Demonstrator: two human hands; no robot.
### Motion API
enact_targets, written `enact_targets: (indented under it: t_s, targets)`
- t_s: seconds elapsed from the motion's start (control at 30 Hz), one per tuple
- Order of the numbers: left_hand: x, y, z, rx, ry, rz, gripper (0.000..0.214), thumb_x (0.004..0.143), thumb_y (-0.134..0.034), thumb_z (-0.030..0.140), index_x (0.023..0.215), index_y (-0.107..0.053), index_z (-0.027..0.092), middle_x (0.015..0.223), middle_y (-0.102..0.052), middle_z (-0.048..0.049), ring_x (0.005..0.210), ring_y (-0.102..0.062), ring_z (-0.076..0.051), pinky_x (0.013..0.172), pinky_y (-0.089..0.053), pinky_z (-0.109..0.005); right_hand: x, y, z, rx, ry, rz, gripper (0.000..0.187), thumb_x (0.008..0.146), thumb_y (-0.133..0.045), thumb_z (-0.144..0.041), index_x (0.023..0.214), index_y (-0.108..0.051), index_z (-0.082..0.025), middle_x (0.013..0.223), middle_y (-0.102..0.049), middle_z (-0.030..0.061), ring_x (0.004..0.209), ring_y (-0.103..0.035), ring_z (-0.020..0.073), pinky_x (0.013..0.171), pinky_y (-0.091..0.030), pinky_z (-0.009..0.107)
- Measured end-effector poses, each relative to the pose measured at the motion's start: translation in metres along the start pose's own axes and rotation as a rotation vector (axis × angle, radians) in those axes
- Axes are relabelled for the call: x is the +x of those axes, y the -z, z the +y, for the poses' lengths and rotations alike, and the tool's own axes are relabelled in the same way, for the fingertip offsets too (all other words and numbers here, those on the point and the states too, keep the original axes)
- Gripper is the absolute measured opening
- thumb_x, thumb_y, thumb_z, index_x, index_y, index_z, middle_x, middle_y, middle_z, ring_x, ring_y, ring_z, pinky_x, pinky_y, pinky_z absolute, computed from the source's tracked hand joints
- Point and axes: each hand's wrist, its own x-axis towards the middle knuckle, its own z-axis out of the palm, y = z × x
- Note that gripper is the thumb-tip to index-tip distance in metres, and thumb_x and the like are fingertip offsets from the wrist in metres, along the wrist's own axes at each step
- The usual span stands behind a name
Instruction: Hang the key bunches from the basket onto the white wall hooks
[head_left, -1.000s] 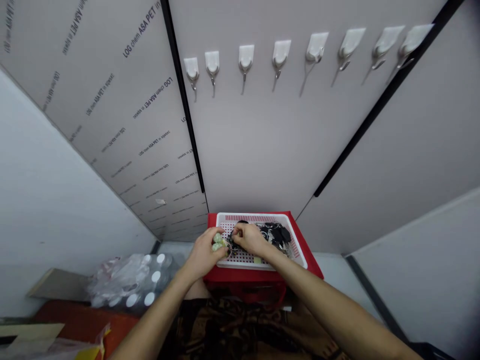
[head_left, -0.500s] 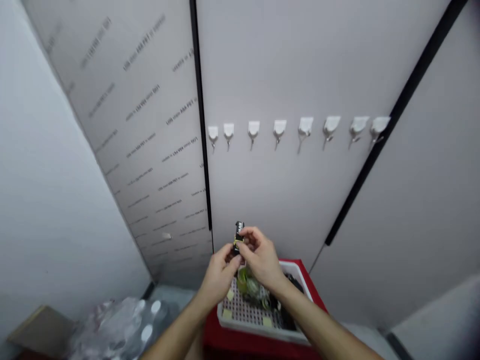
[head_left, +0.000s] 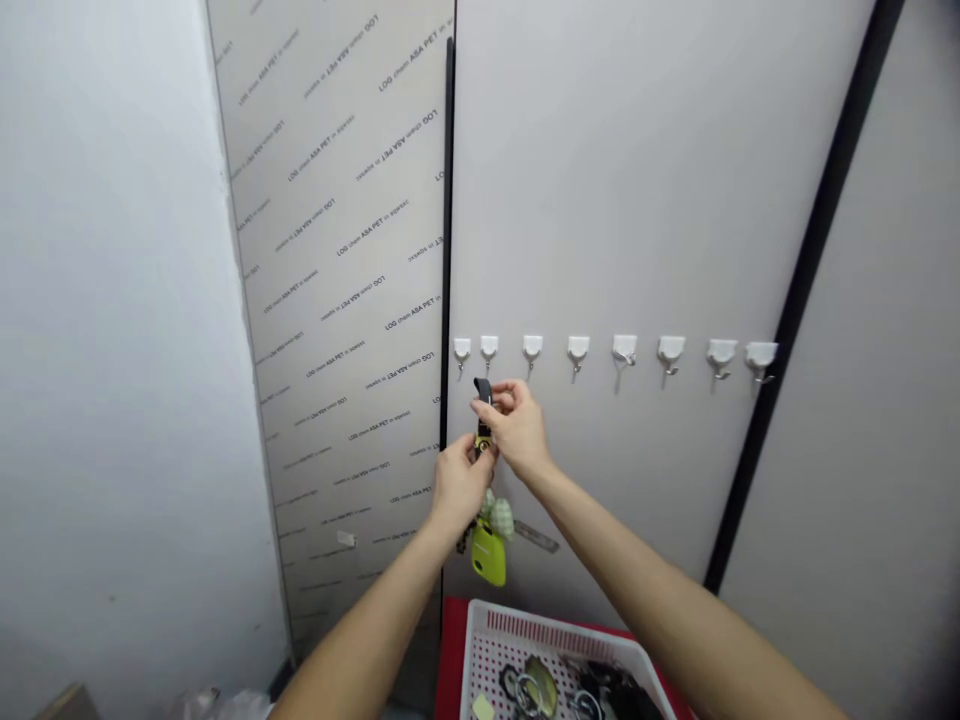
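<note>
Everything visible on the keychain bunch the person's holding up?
The keychain bunch hangs from a dark strap pinched between the left hand and right hand, just below the wall hooks. A yellow fitting sits under it; below dangle a pale green checked fabric piece and a glossy lime-green fob. Wall contact is unclear.

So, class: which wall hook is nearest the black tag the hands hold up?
The second hook from the left: it sits just above the black tag, while every other hook stands further off to the side.
</note>
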Motion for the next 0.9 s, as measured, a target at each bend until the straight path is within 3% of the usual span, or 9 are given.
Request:
enact_targets:
  t_s: [0.13,0.37,0.63,0.8,0.9]
  targets:
    - [0.025,0.009,0.002,-0.001,-0.083,0.1,0.021,0.062,-0.042,0.035,0.056,-0.045,0.015,0.043,-0.034,0.0062,0.04,-0.031,-0.004,0.038,-0.023,-0.016,0.026,-0.019,0.001,0.075,-0.028,0.013,0.022,0.056,-0.049,-0.028,0.072,-0.038,-0.018,0.053,-0.051,-0.0048,0.047,-0.048,0.0084,0.048,-0.038,0.021]
    - [0.051,0.017,-0.012,0.045,-0.025,0.152,0.024,0.061,-0.042,0.038,0.062,-0.051,0.015,0.043,-0.04,0.0054,0.038,-0.034,-0.006,0.038,-0.024,-0.016,0.047,-0.041,0.014,0.183,-0.114,-0.034,0.022,0.056,-0.049,-0.027,0.069,-0.034,-0.018,0.053,-0.052,-0.0051,0.044,-0.05,0.0081,0.042,-0.037,0.018]
    - [0.052,0.012,-0.02,0.244,0.019,0.105,0.022,0.063,-0.041,0.034,0.063,-0.053,0.016,0.045,-0.046,0.0027,0.042,-0.04,-0.008,0.04,-0.027,-0.018,0.051,-0.046,0.04,0.039,-0.221,0.01,0.018,0.059,-0.045,-0.027,0.068,-0.032,-0.018,0.061,-0.055,-0.0013,0.043,-0.052,0.0084,0.042,-0.04,0.02]
    - [0.055,0.012,-0.023,0.305,0.032,0.047,0.018,0.063,-0.042,0.027,0.066,-0.055,0.015,0.049,-0.051,-0.0007,0.043,-0.043,-0.01,0.042,-0.03,-0.019,0.05,-0.047,0.035,-0.137,-0.187,-0.036,0.014,0.06,-0.047,-0.026,0.065,-0.037,-0.017,0.054,-0.052,-0.0023,0.041,-0.049,0.0084,0.045,-0.04,0.022]
    - [0.058,0.013,-0.027,0.308,0.044,0.009,0.017,0.063,-0.042,0.023,0.066,-0.056,0.013,0.053,-0.053,-0.0021,0.046,-0.045,-0.01,0.045,-0.032,-0.02,0.046,-0.041,0.031,-0.295,-0.119,0.001,0.016,0.058,-0.049,-0.03,0.062,-0.041,-0.016,0.053,-0.05,-0.0022,0.049,-0.049,0.0094,0.053,-0.039,0.025]
